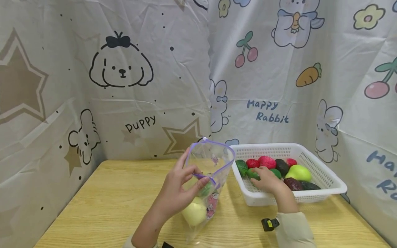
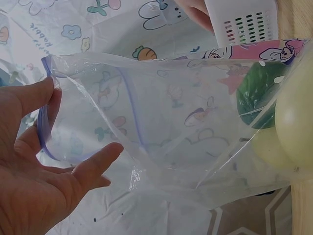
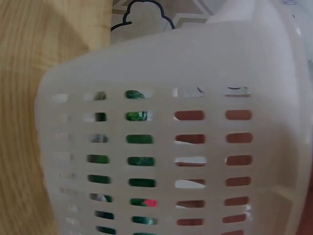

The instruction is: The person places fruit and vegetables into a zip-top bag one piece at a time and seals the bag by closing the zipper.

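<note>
A clear zip bag [image 1: 212, 205] with a purple zip rim and pink print stands on the table. My left hand [image 1: 178, 187] grips its rim, holding the mouth wide; in the left wrist view this hand [image 2: 46, 161] has fingers on both sides of the film. Low in the bag lie a pale yellow-green round fruit [image 1: 194, 212] and a dark green piece [image 2: 259, 95]. Inside the white basket, my right hand [image 1: 269, 179] has its fingers over a green oblong vegetable [image 1: 252, 174], thumb on the near side. Through the basket slots, the right wrist view shows only parts of that hand.
The white slotted basket [image 1: 336, 187] stands at the right of the wooden table [image 1: 124, 196]. It holds red round fruits [image 1: 267, 162], a light green apple [image 1: 299, 173], a dark brown-red piece [image 1: 293, 184] and several green ones. Printed curtains [image 1: 186, 86] hang behind and beside the table.
</note>
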The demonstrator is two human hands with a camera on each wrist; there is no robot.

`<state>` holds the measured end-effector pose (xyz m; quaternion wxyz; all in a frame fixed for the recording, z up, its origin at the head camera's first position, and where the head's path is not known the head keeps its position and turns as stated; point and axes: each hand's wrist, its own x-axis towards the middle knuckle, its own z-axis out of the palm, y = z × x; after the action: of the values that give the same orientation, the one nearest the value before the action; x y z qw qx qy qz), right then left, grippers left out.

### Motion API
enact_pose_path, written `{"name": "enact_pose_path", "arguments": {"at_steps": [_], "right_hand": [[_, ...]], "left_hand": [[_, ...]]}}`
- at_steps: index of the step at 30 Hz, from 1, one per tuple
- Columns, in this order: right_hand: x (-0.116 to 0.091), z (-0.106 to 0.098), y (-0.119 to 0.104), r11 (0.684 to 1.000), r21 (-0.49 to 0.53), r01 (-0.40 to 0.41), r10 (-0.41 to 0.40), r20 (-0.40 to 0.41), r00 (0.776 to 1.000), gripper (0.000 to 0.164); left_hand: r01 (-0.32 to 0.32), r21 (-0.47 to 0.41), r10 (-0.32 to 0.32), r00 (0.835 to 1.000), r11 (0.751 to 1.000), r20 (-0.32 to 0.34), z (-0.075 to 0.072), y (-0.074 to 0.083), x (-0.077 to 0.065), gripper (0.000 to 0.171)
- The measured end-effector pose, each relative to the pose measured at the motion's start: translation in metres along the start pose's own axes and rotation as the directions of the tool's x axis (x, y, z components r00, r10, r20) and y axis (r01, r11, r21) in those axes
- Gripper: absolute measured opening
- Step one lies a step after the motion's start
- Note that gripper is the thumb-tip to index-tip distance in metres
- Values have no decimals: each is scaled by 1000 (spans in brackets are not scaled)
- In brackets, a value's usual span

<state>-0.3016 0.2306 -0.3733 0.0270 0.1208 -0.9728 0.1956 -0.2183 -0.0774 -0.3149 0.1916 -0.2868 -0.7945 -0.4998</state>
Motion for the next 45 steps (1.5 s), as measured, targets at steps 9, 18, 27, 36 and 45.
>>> {"name": "enact_pose_path", "arguments": {"at_steps": [9,18,27,36,45], "right_hand": [[4,9,-2,999,-29,-16,18,47,999,37],[-1,5,1,1000,-5,-24,24,105,994,40],[0,9,0,999,21,-50,47,132,990,40],[-1,8,-1,998,22,-57,54,114,992,38],[0,-1,-7,996,31,-78,78,5,997,48]], "left_hand": [[6,11,-6,1000,1000,5,-5,2,-2,23],[10,0,-10,1000,1000,23,-1,3,-1,24],[27,-13,-27,999,1000,17,-4,5,-2,20],[-1,14,0,999,1000,35,-2,5,-1,21],[-3,18,2,999,1000,34,2,6,-2,23]]}}
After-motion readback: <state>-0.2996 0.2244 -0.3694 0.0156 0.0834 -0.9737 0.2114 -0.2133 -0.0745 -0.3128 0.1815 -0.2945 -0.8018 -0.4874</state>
